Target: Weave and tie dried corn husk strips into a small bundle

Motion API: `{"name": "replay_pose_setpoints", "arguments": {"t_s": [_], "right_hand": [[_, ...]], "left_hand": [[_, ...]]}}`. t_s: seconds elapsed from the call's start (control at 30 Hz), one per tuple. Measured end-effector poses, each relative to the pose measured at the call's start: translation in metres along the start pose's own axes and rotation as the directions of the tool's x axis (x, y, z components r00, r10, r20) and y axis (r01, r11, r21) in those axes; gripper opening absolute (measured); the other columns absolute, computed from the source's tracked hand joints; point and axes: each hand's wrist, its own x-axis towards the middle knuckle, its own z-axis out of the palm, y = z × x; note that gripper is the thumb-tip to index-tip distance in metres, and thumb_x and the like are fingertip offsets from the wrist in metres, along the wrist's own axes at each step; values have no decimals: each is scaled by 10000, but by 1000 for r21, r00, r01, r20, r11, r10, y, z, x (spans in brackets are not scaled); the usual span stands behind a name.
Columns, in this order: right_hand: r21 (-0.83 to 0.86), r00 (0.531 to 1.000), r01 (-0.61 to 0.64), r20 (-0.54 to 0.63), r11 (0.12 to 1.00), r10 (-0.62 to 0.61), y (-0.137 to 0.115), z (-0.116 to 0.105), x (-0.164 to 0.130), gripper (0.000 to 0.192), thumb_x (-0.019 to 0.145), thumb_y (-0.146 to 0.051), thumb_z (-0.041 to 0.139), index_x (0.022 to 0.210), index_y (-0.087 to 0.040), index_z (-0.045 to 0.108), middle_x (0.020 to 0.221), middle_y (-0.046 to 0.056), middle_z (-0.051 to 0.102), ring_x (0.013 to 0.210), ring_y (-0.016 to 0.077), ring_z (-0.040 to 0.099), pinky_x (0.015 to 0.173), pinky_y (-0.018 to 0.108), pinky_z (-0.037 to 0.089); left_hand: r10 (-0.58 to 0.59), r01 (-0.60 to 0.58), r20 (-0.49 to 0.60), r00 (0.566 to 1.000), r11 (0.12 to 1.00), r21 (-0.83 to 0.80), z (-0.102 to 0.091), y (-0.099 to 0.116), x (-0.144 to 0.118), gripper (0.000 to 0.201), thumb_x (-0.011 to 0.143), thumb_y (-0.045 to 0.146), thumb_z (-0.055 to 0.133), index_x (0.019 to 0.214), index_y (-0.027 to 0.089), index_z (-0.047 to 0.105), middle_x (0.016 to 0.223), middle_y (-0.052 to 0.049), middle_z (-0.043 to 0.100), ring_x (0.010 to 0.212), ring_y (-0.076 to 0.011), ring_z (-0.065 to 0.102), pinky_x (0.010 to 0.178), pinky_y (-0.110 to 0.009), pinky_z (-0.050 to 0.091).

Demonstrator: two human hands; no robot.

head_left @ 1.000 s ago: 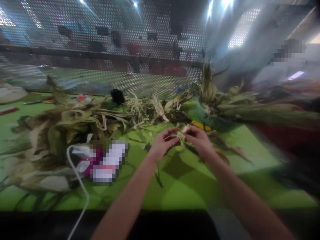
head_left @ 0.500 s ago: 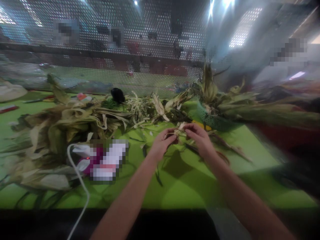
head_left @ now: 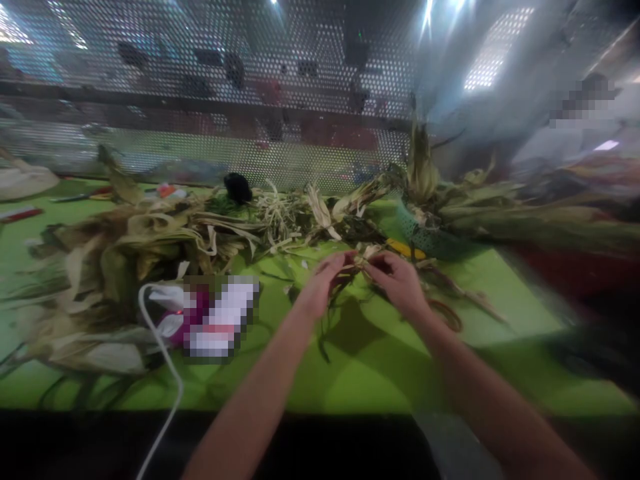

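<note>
Fingers point(head_left: 334, 265) of both hands pinch a blurred husk strip point(head_left: 361, 259), its shape unclear.

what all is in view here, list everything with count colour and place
husk strips: a small bundle, pale tan, pinched between both hands above the table centre
husk pile: one large heap, tan and dull green, left half of the table
loose husks: a scatter, pale tan, far centre
leafy stalks: a heap, green-brown, far right
basket: one, teal, perforated, under the right heap
black object: one, far centre, too blurred to name
white cable: one, running from the near edge to the left pile
table cover: one, bright green
mesh screen: one, perforated, silvery, behind the table
left hand: one, fingers closed on the strips
right hand: one, fingers closed on the strips
</note>
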Motion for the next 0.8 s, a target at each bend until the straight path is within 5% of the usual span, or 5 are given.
{"name": "replay_pose_setpoints", "arguments": {"t_s": [0.27,0.4,0.6,0.8], "right_hand": [[134,995,-94,52,987,88,3,0,2,271,779,-453,696,826,-189,659,743,21,634,671,158,554,614,277,449],[118,991,-119,79,986,110,1,2,2,308,760,-480,711,862,-194,657,737,14,629,669,155,552,598,270,444],[106,990,-131,72,986,123,-1,2,3,326,722,-487,735,818,-188,648,727,15,643,676,161,566,603,277,446],[125,987,-154,70,980,146,-3,1,4,331,686,-471,770,788,-181,647,709,11,623,651,149,532,583,272,429]], "left_hand": [[81,-65,-48,996,962,264,-3,2,4,329,653,284,811,934,143,715,931,-61,725,843,-151,633,843,-299,475],[125,-100,-77,989,958,268,-2,-6,8,297,634,251,805,885,133,700,877,-52,716,820,-149,622,843,-311,469],[74,-69,-12,997,967,246,-6,-8,7,343,663,304,804,947,149,690,925,-55,708,853,-150,619,843,-307,466],[87,-74,-11,996,904,421,-9,-5,7,262,711,365,767,825,143,686,779,-36,666,725,-139,572,725,-288,440]]}}
